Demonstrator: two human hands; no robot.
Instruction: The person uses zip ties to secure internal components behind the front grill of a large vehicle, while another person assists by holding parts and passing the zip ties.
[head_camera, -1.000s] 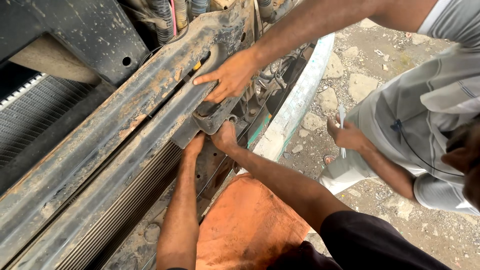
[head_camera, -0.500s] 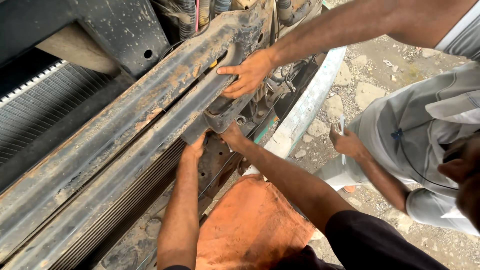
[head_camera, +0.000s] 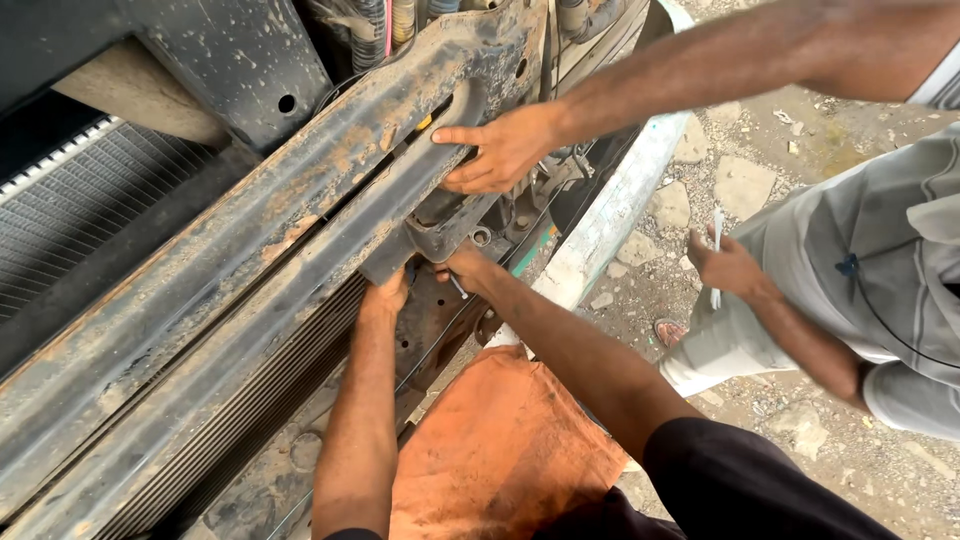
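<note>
Both of the wearer's hands reach up under a rusty metal beam (head_camera: 250, 270) that runs from seven o'clock to one o'clock. The left hand (head_camera: 388, 293) presses against the beam's lower edge, beside a dark bracket (head_camera: 440, 235). The right hand (head_camera: 468, 268), at its three o'clock, grips what may be a small tool under the bracket. A co-worker's hand (head_camera: 497, 148) lies flat on the beam at twelve o'clock. Their other hand (head_camera: 727, 265) holds a thin white object above the gravel ground (head_camera: 760, 170). A radiator grille (head_camera: 90, 210) sits at nine o'clock.

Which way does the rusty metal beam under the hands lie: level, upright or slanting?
Slanting. The rusty beam runs from lower left to upper right; the left hand and right hand reach under its bracket.
</note>
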